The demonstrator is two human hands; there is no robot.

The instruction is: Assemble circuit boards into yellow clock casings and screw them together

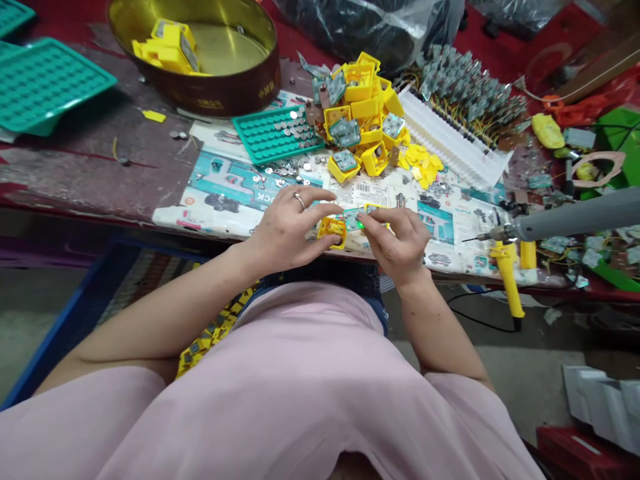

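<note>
At the table's front edge, my left hand (287, 227) curves around a small open yellow plastic case (332, 230), thumb and a finger against it and the index finger stretched above. My right hand (400, 241) pinches a small circuit board (353, 219) just right of that case; a green light glows on it. Another yellow case lies partly hidden behind my right fingers. Beyond my hands, a pile of yellow cases (363, 100), some with boards on them, stands beside a green tray (255, 137) holding several button cells.
A round tin (230, 90) with yellow cases stands at the back left, near green trays (55, 83). White foam strips (445, 143) and many wired boards (460, 77) lie back right. A soldering iron with a yellow handle (509, 287) and a grey rod-like tool (575, 217) are at right.
</note>
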